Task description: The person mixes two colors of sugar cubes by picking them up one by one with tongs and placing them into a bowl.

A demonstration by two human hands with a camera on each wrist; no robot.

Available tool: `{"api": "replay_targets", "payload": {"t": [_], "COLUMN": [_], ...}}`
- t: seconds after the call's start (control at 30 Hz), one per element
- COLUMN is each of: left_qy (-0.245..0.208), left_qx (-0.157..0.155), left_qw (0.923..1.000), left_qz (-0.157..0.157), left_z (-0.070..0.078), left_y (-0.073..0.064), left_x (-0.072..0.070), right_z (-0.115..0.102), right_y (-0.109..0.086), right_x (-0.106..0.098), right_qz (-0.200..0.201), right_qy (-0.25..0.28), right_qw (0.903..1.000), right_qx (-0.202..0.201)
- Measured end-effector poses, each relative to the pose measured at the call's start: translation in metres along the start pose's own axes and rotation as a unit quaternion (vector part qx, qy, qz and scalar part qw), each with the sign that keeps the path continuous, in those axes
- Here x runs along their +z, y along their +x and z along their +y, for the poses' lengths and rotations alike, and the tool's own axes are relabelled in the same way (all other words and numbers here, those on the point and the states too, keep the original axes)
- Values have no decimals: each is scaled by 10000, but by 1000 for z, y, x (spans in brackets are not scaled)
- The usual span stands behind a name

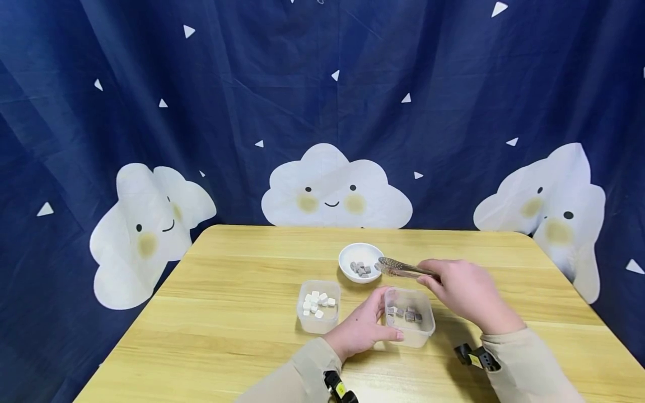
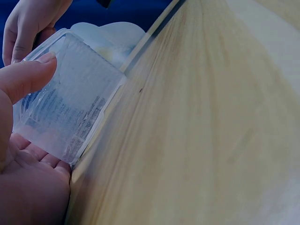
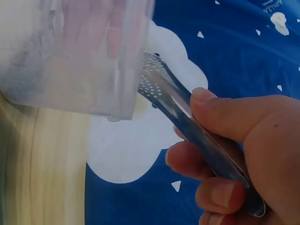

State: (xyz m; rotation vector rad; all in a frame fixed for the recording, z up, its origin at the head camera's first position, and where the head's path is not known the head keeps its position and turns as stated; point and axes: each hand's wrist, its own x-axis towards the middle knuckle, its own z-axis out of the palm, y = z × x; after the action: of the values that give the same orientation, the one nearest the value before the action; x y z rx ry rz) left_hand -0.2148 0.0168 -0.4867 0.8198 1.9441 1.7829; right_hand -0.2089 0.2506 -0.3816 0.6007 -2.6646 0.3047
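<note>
Right hand [image 1: 461, 289] pinched perforated silver metal tongs [image 1: 407, 266], long axis pointing left, tips at the round white bowl [image 1: 347, 259].

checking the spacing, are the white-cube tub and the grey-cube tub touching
Apart: the head view shows a strip of bare tabletop between the white-cube tub and the grey-cube tub.

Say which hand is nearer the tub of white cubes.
Left. The left hand is just right of the white-cube tub; the right hand is farther right, holding tongs.
</note>
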Motion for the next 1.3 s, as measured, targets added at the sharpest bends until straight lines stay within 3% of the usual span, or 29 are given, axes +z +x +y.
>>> {"api": "replay_targets", "payload": {"t": [0.23, 0.8, 1.0, 1.3], "left_qy": [9, 45, 50, 12], "left_qx": [31, -53, -168, -76], "left_qw": [10000, 10000, 9998, 9999], "left_qz": [-19, 21, 56, 74], "left_z": [1, 1, 1, 0], "left_y": [-1, -1, 0, 0], "left_x": [0, 1, 1, 1], "right_z": [-1, -4, -5, 0], "right_y": [-1, -8, -12, -18], "right_x": [-3, -44, -55, -61], "right_qz": [-90, -466, -641, -1138], "right_qy": [80, 183, 226, 268], "right_qw": [9999, 9987, 9975, 9922], "right_qx": [72, 14, -177, -438]}}
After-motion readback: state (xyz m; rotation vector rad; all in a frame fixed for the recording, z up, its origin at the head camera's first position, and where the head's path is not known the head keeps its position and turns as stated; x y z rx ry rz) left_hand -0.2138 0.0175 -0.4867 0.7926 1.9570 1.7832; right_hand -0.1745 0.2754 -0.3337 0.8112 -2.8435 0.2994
